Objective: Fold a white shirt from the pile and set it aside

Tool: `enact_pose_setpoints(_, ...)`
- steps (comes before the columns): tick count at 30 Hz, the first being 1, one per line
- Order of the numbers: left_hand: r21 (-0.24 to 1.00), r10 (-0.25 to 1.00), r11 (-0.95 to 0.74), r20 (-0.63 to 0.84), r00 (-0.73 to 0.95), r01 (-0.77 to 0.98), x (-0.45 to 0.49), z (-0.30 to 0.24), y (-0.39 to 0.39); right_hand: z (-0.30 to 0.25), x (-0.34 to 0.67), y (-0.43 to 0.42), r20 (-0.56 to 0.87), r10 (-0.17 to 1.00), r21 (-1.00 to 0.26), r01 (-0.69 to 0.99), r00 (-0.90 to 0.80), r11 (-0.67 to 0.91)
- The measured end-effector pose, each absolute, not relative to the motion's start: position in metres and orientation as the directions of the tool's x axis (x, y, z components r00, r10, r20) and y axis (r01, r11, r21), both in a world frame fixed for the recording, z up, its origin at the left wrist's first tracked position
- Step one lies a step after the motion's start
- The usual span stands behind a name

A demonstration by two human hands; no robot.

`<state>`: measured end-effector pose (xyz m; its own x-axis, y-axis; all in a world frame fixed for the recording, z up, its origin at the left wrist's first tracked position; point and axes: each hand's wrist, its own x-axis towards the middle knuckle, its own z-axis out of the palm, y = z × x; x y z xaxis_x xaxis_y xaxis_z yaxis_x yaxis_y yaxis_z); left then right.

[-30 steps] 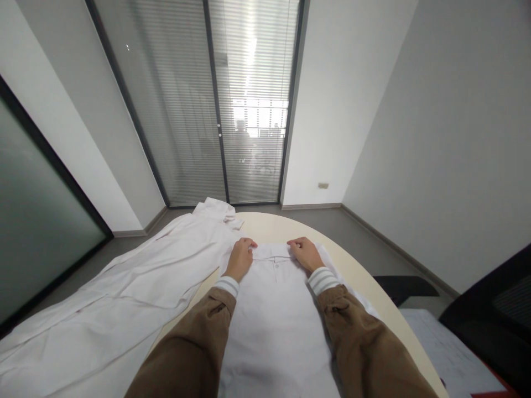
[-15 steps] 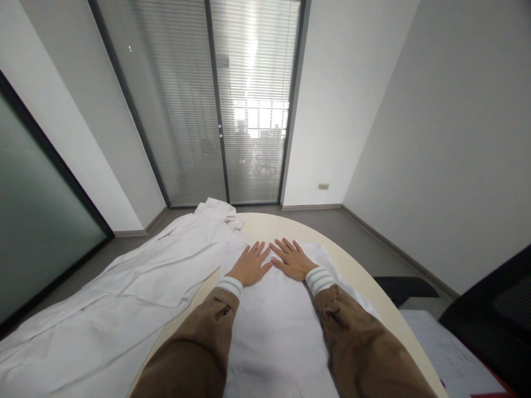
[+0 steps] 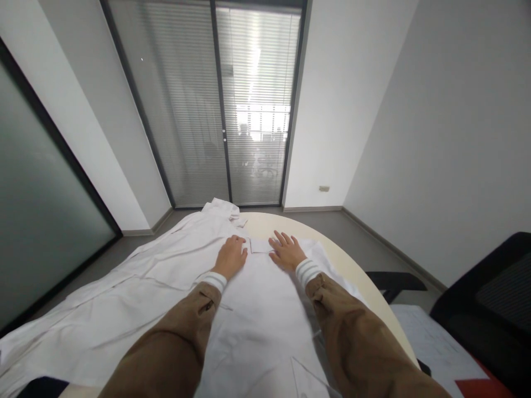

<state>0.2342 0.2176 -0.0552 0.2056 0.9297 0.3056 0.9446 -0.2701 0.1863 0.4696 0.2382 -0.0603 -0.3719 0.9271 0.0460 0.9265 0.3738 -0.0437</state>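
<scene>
White shirt (image 3: 261, 309) lies front-up on the desk (image 3: 267, 222), collar (image 3: 260, 245) at the far end, between your hands. Right hand (image 3: 285, 251): flat, fingers spread, pressing cloth just right of the collar, its grip released. Left hand (image 3: 231, 257): fingers curled at the collar's left edge; cannot tell whether that grip pinches cloth. Step looks like flattening the collar area. Next move likely calls for even outward strokes, clear of the second white garment (image 3: 136, 293) lying alongside.
</scene>
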Motion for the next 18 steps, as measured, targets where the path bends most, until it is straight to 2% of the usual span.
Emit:
enact_pose_setpoints(2,0.180,0.971,-0.078,0.237,0.034,0.980,0.216,-0.047,0.205,-0.057,0.456,0.226,0.002,0.946,-0.104,0.941,-0.323,0.322)
enact_pose_setpoints(4,0.155,0.990,0.062,0.115,-0.080,0.986,0.203,-0.043,0.192,-0.059,0.443,0.214,-0.093,0.975,-0.170,0.968,-0.201,0.184)
enact_pose_setpoints(7,0.137,0.992,0.124,0.006,-0.126,0.983,0.194,-0.046,0.174,-0.071,0.430,0.201,-0.183,0.980,-0.197,0.980,-0.074,0.037)
enact_pose_setpoints(11,0.172,0.993,0.118,-0.043,-0.112,0.978,0.199,-0.055,0.162,-0.086,0.426,0.195,-0.116,0.992,-0.197,0.980,-0.049,0.026)
enact_pose_setpoints(15,0.258,0.990,0.136,-0.069,-0.122,0.957,0.203,-0.059,0.166,-0.086,0.428,0.193,-0.052,0.997,-0.212,0.976,-0.049,0.037)
enact_pose_setpoints(18,0.339,0.990,0.127,-0.096,-0.100,0.932,0.201,-0.058,0.170,-0.083,0.430,0.191,0.038,0.994,-0.202,0.973,-0.107,0.113)
